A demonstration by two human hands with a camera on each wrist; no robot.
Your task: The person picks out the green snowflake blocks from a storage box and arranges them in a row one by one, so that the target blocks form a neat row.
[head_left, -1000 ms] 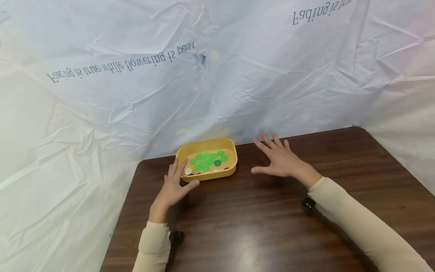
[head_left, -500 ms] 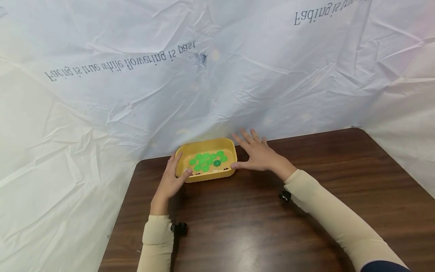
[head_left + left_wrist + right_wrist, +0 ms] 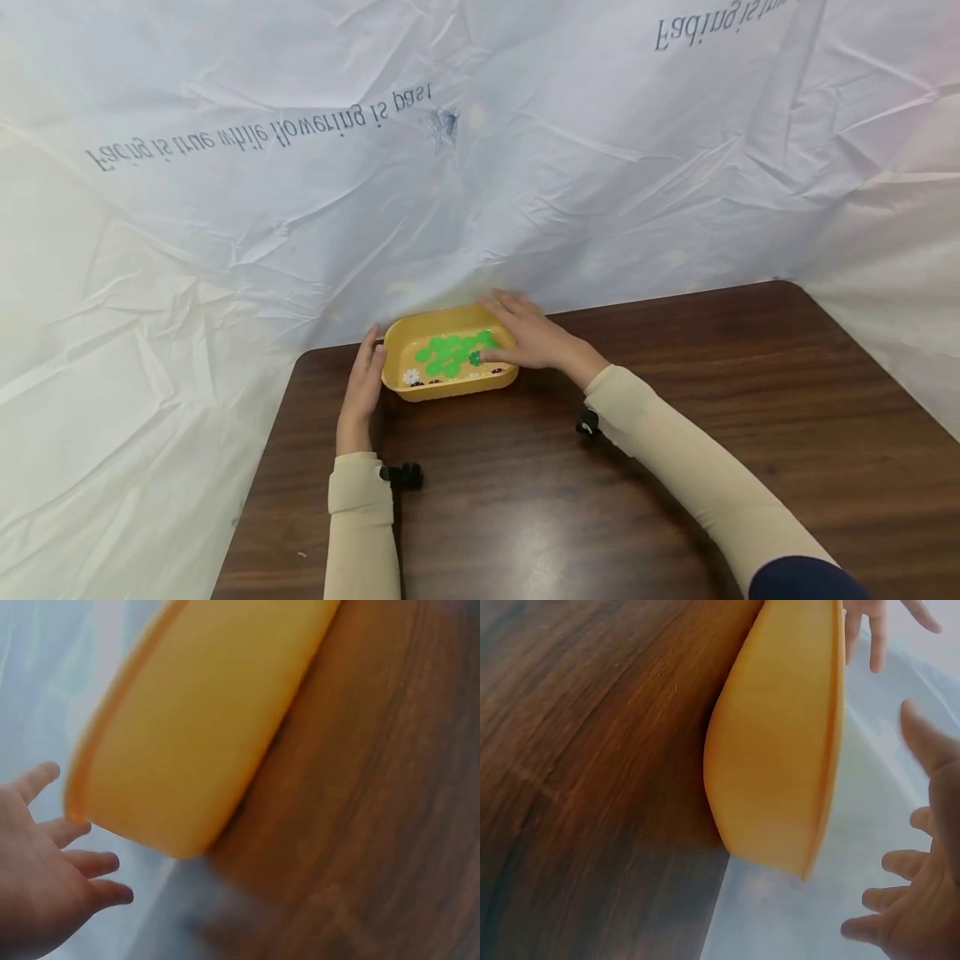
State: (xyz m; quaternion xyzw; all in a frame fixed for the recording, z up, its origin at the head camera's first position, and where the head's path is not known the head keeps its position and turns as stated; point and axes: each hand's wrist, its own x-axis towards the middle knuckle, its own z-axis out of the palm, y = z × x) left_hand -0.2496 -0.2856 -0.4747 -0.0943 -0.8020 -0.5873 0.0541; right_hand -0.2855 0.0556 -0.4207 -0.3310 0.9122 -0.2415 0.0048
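A yellow plastic basin point(image 3: 450, 389) with rounded corners sits at the back of the dark wooden table. On its floor lie several bright green flower-shaped pieces point(image 3: 450, 350), one darker green piece point(image 3: 475, 357), and white point(image 3: 411, 377) and dark ones near the front. My left hand point(image 3: 363, 385) is beside the basin's left end, fingers extended along the rim. The right hand point(image 3: 534, 335) reaches over the right end, fingers spread, thumb above the pieces. In the left wrist view the fingers point(image 3: 94, 862) are spread by the basin's end; the right wrist view shows loosely extended fingers point(image 3: 885, 900).
The brown wood-grain table point(image 3: 540, 467) reaches toward the person. A wrinkled white cloth point(image 3: 562, 167) with printed lettering hangs right behind the basin and along the left side. A small black device point(image 3: 402, 476) is strapped at the left wrist, another point(image 3: 587, 422) at the right.
The right hand has moved left, from over the table to over the basin's right end. My left hand has moved from above the left rim to outside it. The basin has barely shifted.
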